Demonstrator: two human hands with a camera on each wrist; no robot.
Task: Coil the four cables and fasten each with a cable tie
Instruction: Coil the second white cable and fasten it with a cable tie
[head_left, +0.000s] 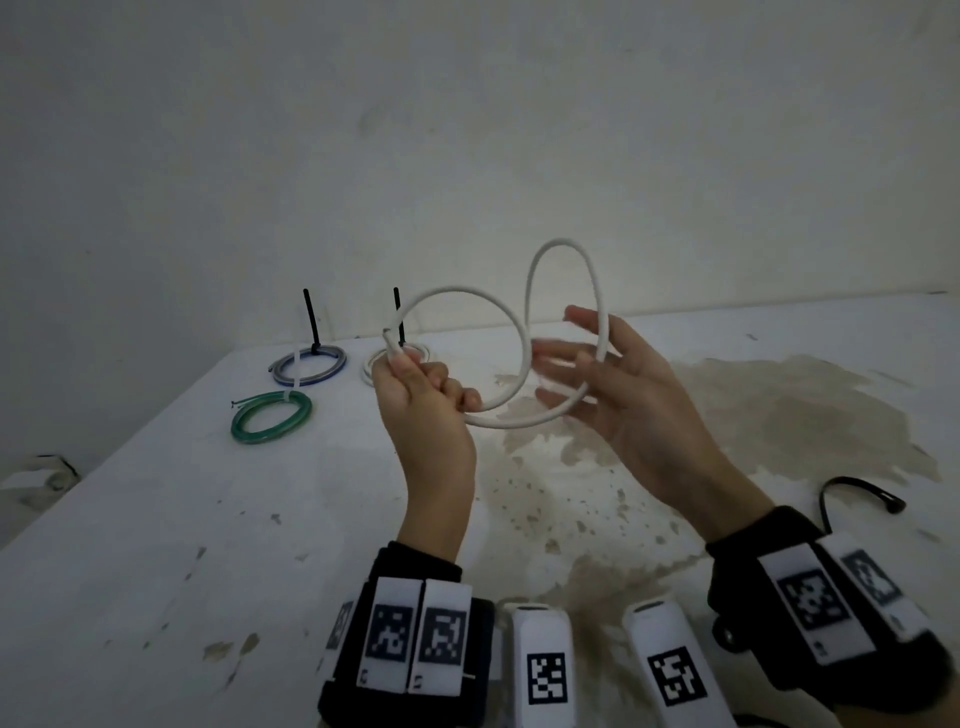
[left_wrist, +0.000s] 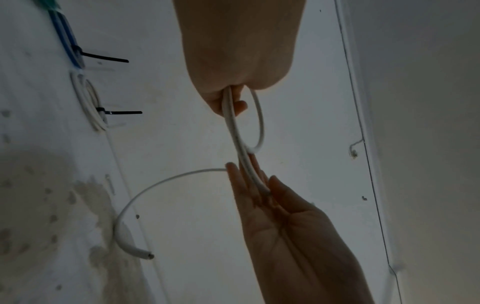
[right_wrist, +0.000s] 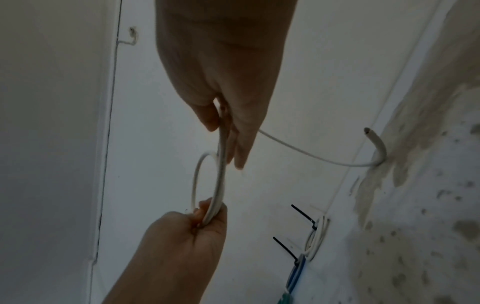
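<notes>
A loose white cable (head_left: 561, 244) hangs in the air above the table in two open loops. My left hand (head_left: 415, 374) grips one cable end and the first loop in curled fingers, seen close in the left wrist view (left_wrist: 228, 102). My right hand (head_left: 566, 358) is spread with straight fingers, and the second loop runs across its palm between thumb and fingers (right_wrist: 228, 131). The cable's other end (right_wrist: 367, 130) curves free above the table. Three tied coils lie at the back left: blue-grey (head_left: 310, 365), white (head_left: 371, 366) and green (head_left: 271, 417).
A loose black cable tie (head_left: 862, 491) lies on the white table (head_left: 208, 519) at the right, near my right wrist. Brown stains cover the table's middle and right. Black tie tails stand upright from the blue-grey and white coils. A pale wall rises behind the table.
</notes>
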